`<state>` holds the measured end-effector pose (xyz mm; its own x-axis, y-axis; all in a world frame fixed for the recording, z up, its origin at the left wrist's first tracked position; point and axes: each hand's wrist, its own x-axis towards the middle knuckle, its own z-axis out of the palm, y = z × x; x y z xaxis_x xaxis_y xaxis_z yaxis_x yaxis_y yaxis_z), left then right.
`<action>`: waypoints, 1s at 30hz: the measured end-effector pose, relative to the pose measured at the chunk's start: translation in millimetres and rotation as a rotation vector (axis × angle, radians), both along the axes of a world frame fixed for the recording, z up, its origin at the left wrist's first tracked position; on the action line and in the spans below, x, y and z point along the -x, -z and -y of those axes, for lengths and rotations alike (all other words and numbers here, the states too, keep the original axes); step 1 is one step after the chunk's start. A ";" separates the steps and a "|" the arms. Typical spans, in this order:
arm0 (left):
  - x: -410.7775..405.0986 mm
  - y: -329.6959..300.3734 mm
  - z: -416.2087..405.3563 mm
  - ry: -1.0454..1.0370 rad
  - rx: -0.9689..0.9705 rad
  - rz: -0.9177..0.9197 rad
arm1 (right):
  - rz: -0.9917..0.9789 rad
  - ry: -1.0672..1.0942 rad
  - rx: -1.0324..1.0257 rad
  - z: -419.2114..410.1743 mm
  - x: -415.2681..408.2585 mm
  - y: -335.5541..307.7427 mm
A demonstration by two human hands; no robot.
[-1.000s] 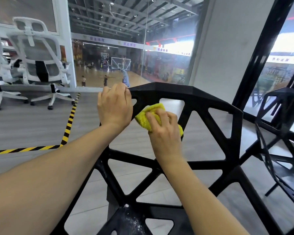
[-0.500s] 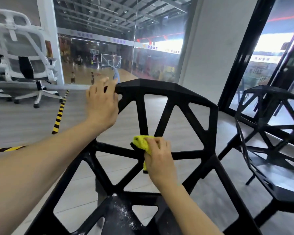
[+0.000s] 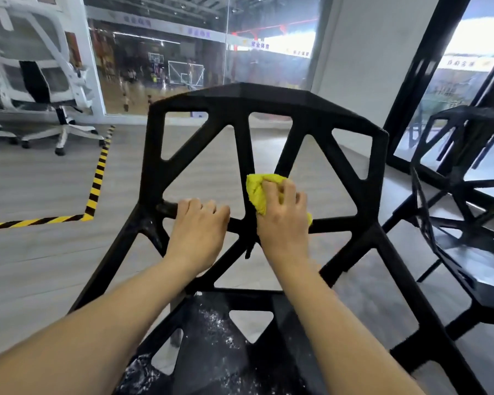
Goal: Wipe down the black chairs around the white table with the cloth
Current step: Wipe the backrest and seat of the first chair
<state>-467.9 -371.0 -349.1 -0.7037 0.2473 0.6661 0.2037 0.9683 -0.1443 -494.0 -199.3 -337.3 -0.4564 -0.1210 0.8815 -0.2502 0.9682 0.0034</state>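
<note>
Right hand (image 3: 283, 223) is clamping the yellow cloth (image 3: 257, 192) against the black chair (image 3: 268, 101) backrest's strut junction; left hand (image 3: 197, 223) is gripping the horizontal crossbar leftward.

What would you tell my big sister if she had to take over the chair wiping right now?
Left hand: holds the chair's crossbar, steadying it.
Right hand: presses the yellow cloth where the back struts meet the crossbar.
Black chair: in front, back being wiped.
Done: cannot tell which struts are clean.
Left: white specks on the seat; second black chair on the right.
</note>
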 end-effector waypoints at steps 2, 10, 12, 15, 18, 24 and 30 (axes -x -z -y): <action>-1.3 -0.4 0.2 0.006 -0.004 -0.014 | 0.073 0.045 0.075 9.0 -14.0 28.1; -1.6 -0.1 1.3 0.017 -0.044 -0.015 | 0.009 0.052 -0.057 -5.5 -3.7 -27.5; -1.6 1.5 1.6 0.011 -0.054 -0.010 | -0.078 0.093 -0.087 -6.0 16.4 -71.8; 0.4 3.7 1.6 -0.033 -0.019 -0.008 | -0.145 0.179 -0.087 -11.6 37.7 -115.1; -0.3 3.2 0.2 -0.044 -0.021 0.003 | -0.133 0.147 0.024 -11.5 35.7 -97.8; -6.7 -3.7 -10.1 -0.062 -0.058 -0.023 | 0.050 -0.005 0.007 3.1 -10.8 -0.6; -8.7 -4.1 -12.3 -0.099 -0.037 -0.023 | -0.084 0.003 -0.257 -34.4 18.1 -71.7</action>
